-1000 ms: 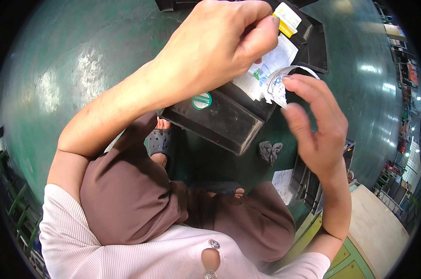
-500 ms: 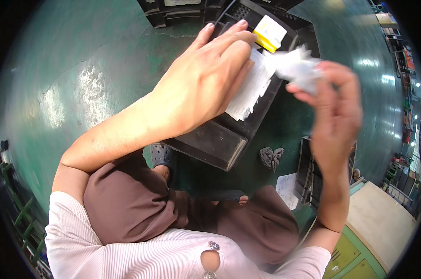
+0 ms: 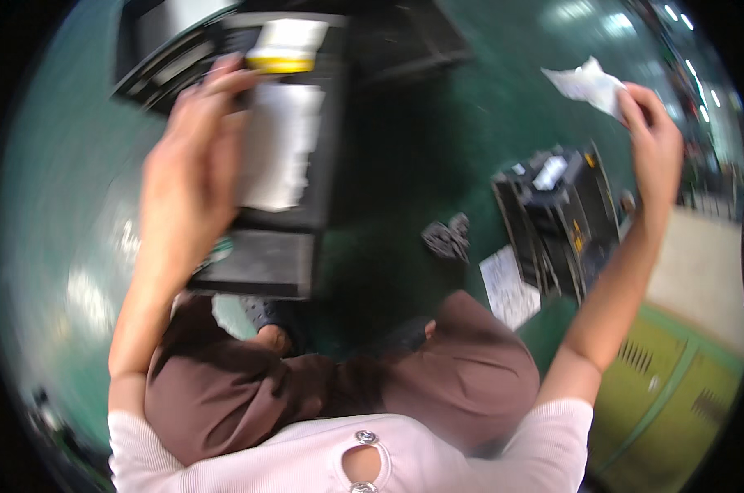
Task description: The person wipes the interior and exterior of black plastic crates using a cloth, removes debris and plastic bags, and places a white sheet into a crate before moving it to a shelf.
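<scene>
A black plastic crate [image 3: 327, 164] is tipped up in front of me at the left, blurred by motion. My left hand [image 3: 195, 156] lies along its left side, fingers curled at the edge by a white-and-yellow label [image 3: 288, 43]. Below that label, a larger white paper label [image 3: 280, 152] with a ragged right edge is stuck to the crate wall. Out to the right, my raised right hand [image 3: 653, 135] pinches a torn, crumpled piece of white paper [image 3: 587, 85] between thumb and fingers, away from the crate.
More black crates [image 3: 409, 37] stand on the green floor [image 3: 503, 74] at the back. Right of my knees sits another black crate [image 3: 548, 214], with a paper sheet [image 3: 510, 287] beside it. A grey crumpled cloth [image 3: 446, 238] lies nearby. A green cabinet [image 3: 676, 370] is at the right.
My right hand has moved right, carrying the paper away from the crate. The crate and my left hand now appear further left, as the view has turned.
</scene>
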`<state>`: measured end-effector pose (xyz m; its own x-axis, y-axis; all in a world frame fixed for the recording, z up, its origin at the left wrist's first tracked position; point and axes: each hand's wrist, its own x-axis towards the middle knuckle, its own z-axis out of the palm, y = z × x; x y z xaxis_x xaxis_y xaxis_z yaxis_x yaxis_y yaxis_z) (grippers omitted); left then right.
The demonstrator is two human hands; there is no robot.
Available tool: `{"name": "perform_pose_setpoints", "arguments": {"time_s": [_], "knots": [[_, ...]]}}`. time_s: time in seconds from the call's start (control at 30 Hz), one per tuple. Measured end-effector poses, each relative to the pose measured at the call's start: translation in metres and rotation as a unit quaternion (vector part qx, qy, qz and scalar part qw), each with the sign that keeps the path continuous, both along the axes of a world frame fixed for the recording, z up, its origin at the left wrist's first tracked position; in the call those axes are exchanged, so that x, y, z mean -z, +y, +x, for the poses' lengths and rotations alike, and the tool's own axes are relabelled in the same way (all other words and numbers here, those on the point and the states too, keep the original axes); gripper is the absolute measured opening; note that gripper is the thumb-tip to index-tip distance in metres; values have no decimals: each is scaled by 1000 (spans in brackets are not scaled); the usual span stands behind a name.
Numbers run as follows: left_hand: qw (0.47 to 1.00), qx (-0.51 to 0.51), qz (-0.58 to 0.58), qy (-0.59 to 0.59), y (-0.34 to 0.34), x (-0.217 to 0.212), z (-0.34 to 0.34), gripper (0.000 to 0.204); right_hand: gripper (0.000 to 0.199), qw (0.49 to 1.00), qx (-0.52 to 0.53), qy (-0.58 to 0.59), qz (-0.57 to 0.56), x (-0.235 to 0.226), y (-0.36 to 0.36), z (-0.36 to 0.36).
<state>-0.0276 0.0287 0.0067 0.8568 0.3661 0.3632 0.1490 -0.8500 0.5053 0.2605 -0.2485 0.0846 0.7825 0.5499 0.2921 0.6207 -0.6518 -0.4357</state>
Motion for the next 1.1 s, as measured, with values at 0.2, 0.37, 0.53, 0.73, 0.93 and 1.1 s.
{"name": "perform_pose_setpoints", "arguments": {"time_s": [0.2, 0.37, 0.53, 0.73, 0.93, 1.1], "knots": [[998, -21, 26, 47, -5, -3, 9, 31, 26, 962, 218, 78, -143, 97, -212, 103], [996, -22, 62, 59, -14, -8, 13, 33, 24, 896, 348, 49, -273, 152, -225, 68], [996, -12, 76, 55, -10, -5, 10, 33, 18, 890, 351, -145, -251, 168, -224, 55], [995, -5, 78, 59, -14, -6, 12, 33, 21, 837, 370, -184, -359, 175, -229, 67], [995, -15, 66, 76, -17, -8, 15, 34, 24, 879, 101, 167, -436, 214, -213, 68], [995, -14, 76, 60, -12, -7, 11, 34, 52, 826, 103, 447, -329, 225, -243, 88]]}}
